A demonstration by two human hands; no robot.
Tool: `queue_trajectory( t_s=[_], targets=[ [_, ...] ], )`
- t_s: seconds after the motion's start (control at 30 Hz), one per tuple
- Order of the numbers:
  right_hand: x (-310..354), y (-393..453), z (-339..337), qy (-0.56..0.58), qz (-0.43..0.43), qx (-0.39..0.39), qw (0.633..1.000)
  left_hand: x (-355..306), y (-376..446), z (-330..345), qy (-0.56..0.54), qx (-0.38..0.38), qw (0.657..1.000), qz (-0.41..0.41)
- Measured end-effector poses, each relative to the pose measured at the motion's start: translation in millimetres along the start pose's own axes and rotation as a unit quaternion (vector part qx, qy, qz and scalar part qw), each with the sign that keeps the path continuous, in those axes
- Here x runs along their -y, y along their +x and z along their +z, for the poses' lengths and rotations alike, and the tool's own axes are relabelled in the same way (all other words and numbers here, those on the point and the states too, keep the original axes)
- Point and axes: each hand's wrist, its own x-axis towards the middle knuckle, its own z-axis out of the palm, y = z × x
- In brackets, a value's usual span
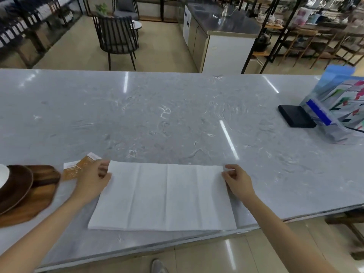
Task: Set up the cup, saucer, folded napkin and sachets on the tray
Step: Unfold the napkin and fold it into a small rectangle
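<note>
- The white napkin (163, 196) lies spread flat on the grey marble surface (177, 119), near its front edge.
- The left hand (94, 180) pinches the napkin's far left corner between curled fingers and thumb.
- The right hand (238, 180) pinches the far right corner the same way.
- The brown sachets (78, 166) lie just behind the left hand.
- The wooden tray (33, 201) sits at far left, carrying a dark saucer (13, 186).
</note>
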Motion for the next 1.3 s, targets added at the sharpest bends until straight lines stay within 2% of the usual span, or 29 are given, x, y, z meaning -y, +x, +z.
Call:
queue_trajectory(
  t_s=[0.17,0.37,0.53,0.63,0.7,0.77,0.9,1.03,1.17,1.3],
  targets=[
    [1,-26,2,-0.002,0.008,0.012,1.000,-1,-13,-1,0.011,-0.023,0.999,-0.034],
    [-10,-84,-4,-0.020,0.002,0.044,0.999,-2,-69,-17,0.045,0.034,0.995,-0.087],
    [-29,-119,-19,-0.055,-0.107,0.137,0.983,-8,-123,-35,-0.011,0.130,0.991,-0.026],
    [-33,-116,-27,-0.128,-0.172,0.218,0.952,-7,-140,-37,-0.044,0.138,0.989,0.001],
    [-32,-108,-30,-0.168,-0.200,0.235,0.936,-4,-148,-37,-0.053,0.143,0.988,0.018],
    [-29,-99,-36,-0.174,-0.235,0.235,0.927,0,-153,-37,-0.037,0.123,0.991,0.040],
    [-18,-84,-51,-0.162,-0.301,0.213,0.915,3,-153,-40,0.014,0.031,0.995,0.093],
    [18,-66,-69,-0.096,-0.339,0.169,0.920,-9,-136,-54,0.023,0.014,0.991,0.128],
    [58,-34,-95,0.002,-0.300,0.156,0.941,-34,-103,-88,0.021,-0.036,0.991,0.124],
    [91,-5,-116,0.102,-0.273,0.118,0.949,-55,-68,-120,-0.040,-0.086,0.986,0.140]
  ],
)
